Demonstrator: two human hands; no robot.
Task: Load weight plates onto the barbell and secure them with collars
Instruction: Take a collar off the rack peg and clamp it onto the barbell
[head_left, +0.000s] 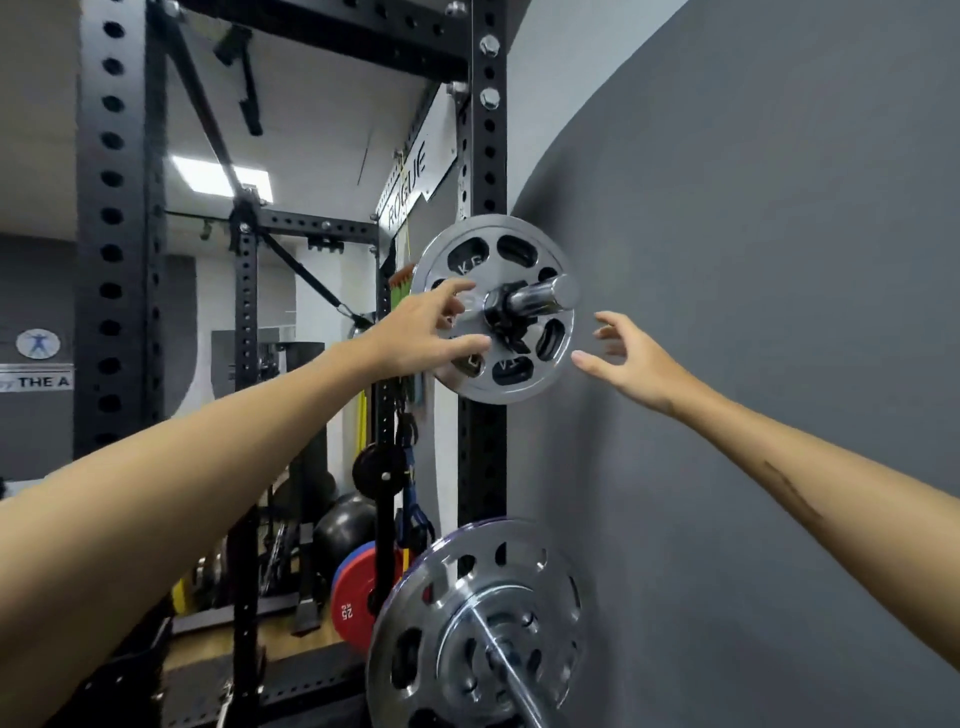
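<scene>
head view: a gym rack beside a grey wall, both bare arms reaching forward.
rack upright (111, 249): black, holed, far left.
red plate (358, 603): low in the background, marked 25.
left hand (421, 332): open, fingers spread, fingertips in front of the left side of the chrome plate's face; whether they touch it i cannot tell.
weight plate (524, 249): chrome, with oval cut-outs, already on the barbell sleeve, in front of the rack's right post.
collar (501, 319): black, seated on the sleeve against the plate's hub.
barbell sleeve (545, 296): chrome end sticking out past the collar.
lower plate (467, 623): chrome, on a second bar below.
right hand (636, 364): open, fingers curled loosely, just right of the plate's rim, holding nothing.
</scene>
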